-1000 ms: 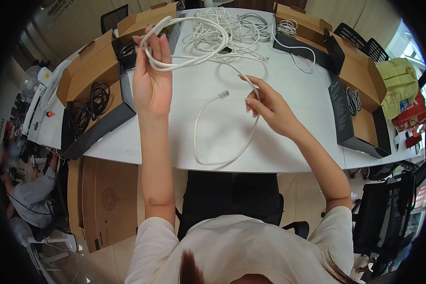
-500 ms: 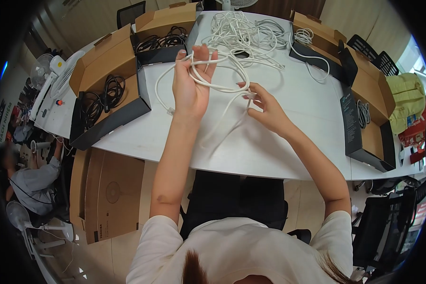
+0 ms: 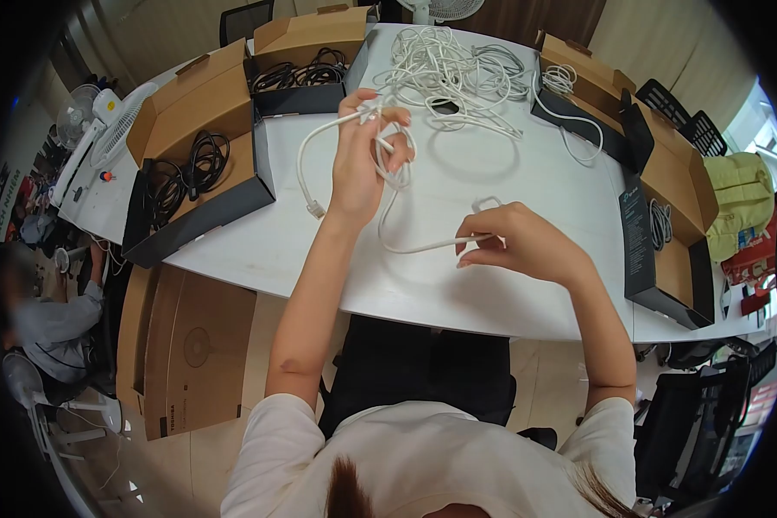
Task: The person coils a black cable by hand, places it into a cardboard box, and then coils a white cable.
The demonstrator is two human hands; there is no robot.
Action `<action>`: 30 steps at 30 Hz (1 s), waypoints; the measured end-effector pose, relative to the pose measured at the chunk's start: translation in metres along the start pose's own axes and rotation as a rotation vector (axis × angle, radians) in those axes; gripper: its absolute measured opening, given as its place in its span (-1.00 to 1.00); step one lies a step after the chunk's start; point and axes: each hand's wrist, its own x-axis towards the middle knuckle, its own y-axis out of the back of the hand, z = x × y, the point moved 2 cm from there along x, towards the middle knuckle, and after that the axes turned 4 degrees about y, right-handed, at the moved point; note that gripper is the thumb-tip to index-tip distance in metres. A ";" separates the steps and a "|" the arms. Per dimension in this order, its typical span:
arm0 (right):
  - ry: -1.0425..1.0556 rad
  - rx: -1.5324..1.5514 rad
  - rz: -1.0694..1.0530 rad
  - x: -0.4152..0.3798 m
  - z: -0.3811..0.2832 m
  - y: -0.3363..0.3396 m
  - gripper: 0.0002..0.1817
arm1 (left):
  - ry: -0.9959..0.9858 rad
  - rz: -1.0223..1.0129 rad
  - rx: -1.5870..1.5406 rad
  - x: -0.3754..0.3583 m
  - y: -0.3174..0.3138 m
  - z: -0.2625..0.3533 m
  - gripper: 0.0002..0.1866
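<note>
My left hand point(image 3: 361, 160) is raised over the table, its fingers curled around loops of a white network cable point(image 3: 419, 250). One end of the cable hangs to the left of that hand and finishes in a clear plug point(image 3: 316, 210). From the loops, the cable sags down and runs right to my right hand point(image 3: 522, 242), which pinches it between thumb and fingers. A short bit of cable shows just above the right hand. Farther back on the white table point(image 3: 527, 298) lies a tangled pile of white cables point(image 3: 432, 69).
Open boxes hold black cables at left point(image 3: 194, 229) and back left point(image 3: 306, 104). Two more stand at right, one with a white coil point(image 3: 559, 79), one with a grey coil point(image 3: 660, 224). A large carton point(image 3: 198, 363) is below the table. A person point(image 3: 56, 324) sits far left.
My right hand has moved down and right, drawing out a length of the cable. The loops at my left hand have become narrower, and its fingers have curled in.
</note>
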 end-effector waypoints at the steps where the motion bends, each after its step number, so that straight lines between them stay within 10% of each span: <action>1: -0.007 0.114 -0.085 -0.002 -0.004 0.005 -0.82 | 0.036 -0.068 0.102 -0.002 -0.002 -0.001 -0.76; 11: 0.140 0.260 0.785 0.025 0.041 0.066 -0.78 | 0.247 -0.464 0.017 -0.039 -0.034 0.001 -0.29; 19: -0.229 0.278 0.467 0.023 0.063 -0.001 -0.75 | 0.155 -0.082 -0.616 -0.026 -0.041 0.019 -0.60; 23: -0.260 0.486 0.452 0.012 0.042 -0.026 -0.67 | -0.049 0.028 -0.169 -0.017 -0.045 0.011 -0.87; 26: -0.133 0.101 0.568 0.006 0.047 -0.036 -0.64 | -0.236 0.180 0.019 -0.014 -0.040 0.005 -0.93; 30: -0.016 0.380 0.564 0.004 0.037 -0.040 -0.70 | -0.225 0.171 -0.179 -0.014 -0.045 0.012 -0.94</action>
